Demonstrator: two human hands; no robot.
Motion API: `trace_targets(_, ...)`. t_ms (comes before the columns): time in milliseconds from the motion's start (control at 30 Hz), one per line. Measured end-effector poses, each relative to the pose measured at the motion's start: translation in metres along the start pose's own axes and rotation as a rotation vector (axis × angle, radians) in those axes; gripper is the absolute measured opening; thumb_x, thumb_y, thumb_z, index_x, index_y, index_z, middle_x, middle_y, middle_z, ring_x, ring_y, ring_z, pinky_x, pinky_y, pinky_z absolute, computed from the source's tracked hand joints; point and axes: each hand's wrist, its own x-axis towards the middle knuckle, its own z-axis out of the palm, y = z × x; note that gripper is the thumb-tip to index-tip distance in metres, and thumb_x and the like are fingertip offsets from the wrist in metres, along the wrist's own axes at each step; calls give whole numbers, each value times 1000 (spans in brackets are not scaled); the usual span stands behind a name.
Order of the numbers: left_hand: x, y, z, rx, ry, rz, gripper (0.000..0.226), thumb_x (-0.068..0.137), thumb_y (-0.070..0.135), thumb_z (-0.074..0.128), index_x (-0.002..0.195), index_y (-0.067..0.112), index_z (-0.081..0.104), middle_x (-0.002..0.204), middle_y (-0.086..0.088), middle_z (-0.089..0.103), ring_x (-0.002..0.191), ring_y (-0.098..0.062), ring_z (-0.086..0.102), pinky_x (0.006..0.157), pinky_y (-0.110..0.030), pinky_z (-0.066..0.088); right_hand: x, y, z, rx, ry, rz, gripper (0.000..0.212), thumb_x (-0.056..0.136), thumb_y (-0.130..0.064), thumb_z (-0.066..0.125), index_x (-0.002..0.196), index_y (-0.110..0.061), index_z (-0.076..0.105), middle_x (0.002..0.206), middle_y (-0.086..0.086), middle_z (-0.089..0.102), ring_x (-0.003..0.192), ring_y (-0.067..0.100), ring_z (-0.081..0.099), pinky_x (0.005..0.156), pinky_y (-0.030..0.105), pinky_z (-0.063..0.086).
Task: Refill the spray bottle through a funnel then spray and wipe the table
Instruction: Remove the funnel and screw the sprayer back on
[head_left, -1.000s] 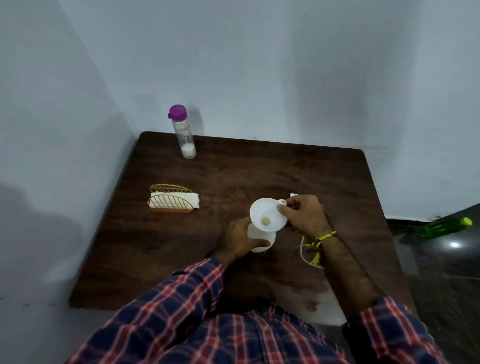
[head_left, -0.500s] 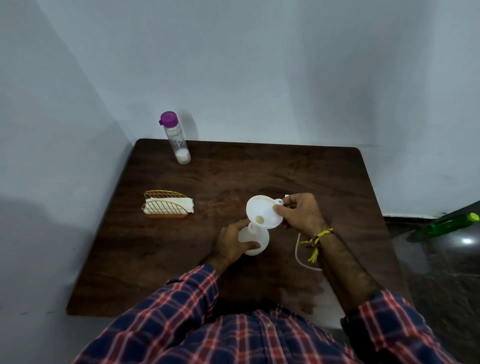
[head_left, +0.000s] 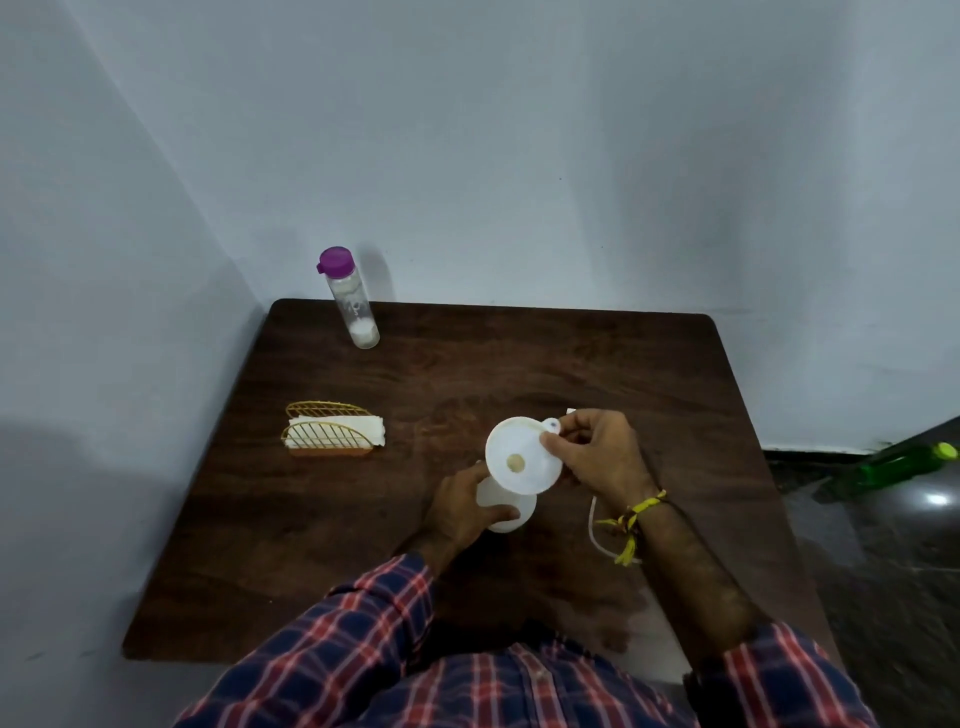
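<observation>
A white spray bottle body (head_left: 514, 512) stands on the dark wooden table (head_left: 467, 374), with my left hand (head_left: 462, 512) wrapped around its left side. A white funnel (head_left: 522, 460) sits tilted over the bottle's mouth. My right hand (head_left: 595, 449) pinches the funnel's tab at its upper right rim. A thin white tube (head_left: 595, 530), probably of the sprayer head, lies on the table under my right wrist. A clear bottle with a purple cap (head_left: 350, 301) stands at the back left, a little white liquid at its bottom.
A gold wire holder with white napkins (head_left: 332, 431) stands on the left of the table. A green bottle (head_left: 904, 465) lies on the dark floor to the right. Walls close the back and left sides.
The funnel has tipped slightly and been reseated over the bottle's mouth; both hands keep their hold. The camera tilted up a little.
</observation>
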Motion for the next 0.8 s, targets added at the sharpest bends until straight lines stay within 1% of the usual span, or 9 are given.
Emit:
trace_targets(167,0,-1,1,2,28,43,71,70,31,86,133,19,57,138,-1,57,128,-22,50,106,-43,44,-8,3,-10,-53,85,-125,7,81,-15,78,86,-13,73,72,1,72,64,18,71,51,35,60)
trace_targets(233,0,0,0,15,22,48,73,71,31,86,137,20,55,140,0,55,130,-23,48,107,-43,43,-9,5,-12,-35,107,-119,8,81,-14,78,86,-12,72,72,0,71,62,16,70,49,33,59)
trace_targets(333,-1,0,-1,36,-15,64,74,75,35,83,140,22,50,143,2,52,131,-21,47,109,-43,42,-11,6,-12,98,104,-66,9,82,-8,77,87,-7,69,73,6,71,59,18,69,44,28,55)
trace_targets(433,-4,-3,-5,-76,-20,85,76,73,55,76,139,30,49,141,8,54,127,-15,51,106,-42,46,-7,8,-8,207,91,-7,13,82,-3,76,87,-8,65,79,13,71,63,25,71,46,30,56)
trace_targets(533,-6,-13,-15,-176,60,29,87,65,80,63,138,35,50,142,8,54,128,-14,51,104,-44,48,2,5,-4,202,90,-9,15,81,-1,75,84,-8,62,81,16,71,65,28,73,49,38,59)
trace_targets(600,-11,-20,-25,-177,77,19,83,68,71,69,139,33,50,144,5,52,131,-15,50,106,-42,47,10,0,-1,173,76,-34,15,81,-1,75,85,-7,61,82,17,71,68,31,73,51,43,60)
trace_targets(700,-15,-26,-31,-152,-57,85,80,75,39,82,144,27,45,149,3,46,136,-14,43,111,-38,42,27,-4,5,113,44,-60,18,80,-3,76,83,-11,60,84,16,72,70,31,73,54,47,61)
trace_targets(733,-15,-27,-31,-163,-78,88,81,74,35,83,144,26,44,149,3,46,137,-14,42,111,-38,41,33,-4,8,81,51,-68,19,78,-7,77,81,-14,60,82,13,72,70,29,73,55,48,61)
trace_targets(800,-11,-33,-27,-186,-26,38,77,76,36,81,143,26,46,148,3,47,135,-14,44,110,-38,43,47,-5,15,-5,98,-113,19,74,-13,78,78,-20,61,77,5,72,68,25,73,58,48,61)
